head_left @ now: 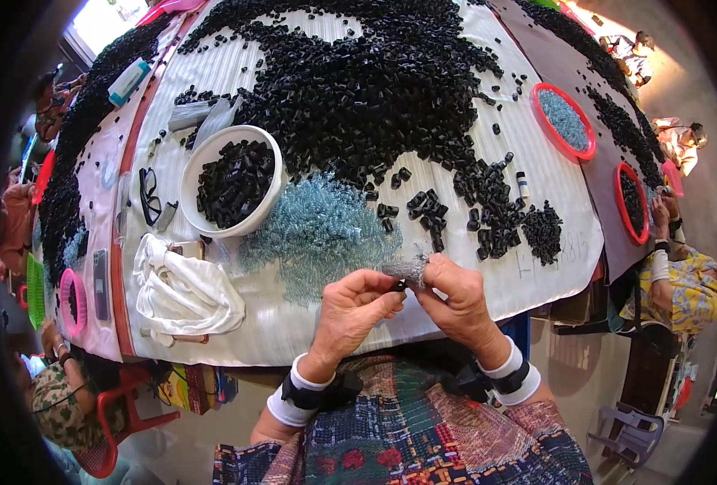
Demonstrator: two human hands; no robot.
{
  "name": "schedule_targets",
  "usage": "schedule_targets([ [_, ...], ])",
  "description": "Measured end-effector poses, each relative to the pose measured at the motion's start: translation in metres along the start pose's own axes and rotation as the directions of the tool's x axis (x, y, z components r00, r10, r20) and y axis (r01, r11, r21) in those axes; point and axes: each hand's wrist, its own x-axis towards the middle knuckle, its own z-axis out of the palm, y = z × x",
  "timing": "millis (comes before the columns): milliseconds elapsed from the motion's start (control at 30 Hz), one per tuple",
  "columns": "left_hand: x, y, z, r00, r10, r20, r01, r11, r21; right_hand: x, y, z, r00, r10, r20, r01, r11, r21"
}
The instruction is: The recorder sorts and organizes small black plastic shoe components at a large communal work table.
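Note:
Both hands meet above the near edge of the cloth-covered table. My left hand [354, 314] is closed in a pinch on a small black cylindrical part [400, 284]. My right hand [460, 301] is closed at the same part from the other side, its thumb and fingers bent. A rough grey piece [405, 268] lies along its index finger; whether it is wrapped round or held, I cannot tell. Just beyond my hands spreads a heap of small pale-blue clear pieces [314, 230]. Loose black parts [427, 212] lie past it.
A white bowl [271, 198] holds black parts, beside glasses [150, 196] and a white cloth [185, 291]. A large black heap [366, 89] covers the far table. Red-rimmed trays [588, 149] stand right. Other people's hands [664, 208] work at both side tables.

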Motion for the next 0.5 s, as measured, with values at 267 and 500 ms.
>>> schedule_targets([
  [267,0.001,-0.004,0.003,1.000,-0.013,-0.008,0.013,0.995,0.104,-0.010,0.006,0.007,0.970,0.240,-0.028,-0.233,0.961,0.149],
  [500,0.002,-0.007,-0.001,1.000,-0.021,-0.008,0.022,0.995,0.099,-0.014,0.014,0.013,0.926,0.377,-0.030,-0.338,0.861,0.379],
])
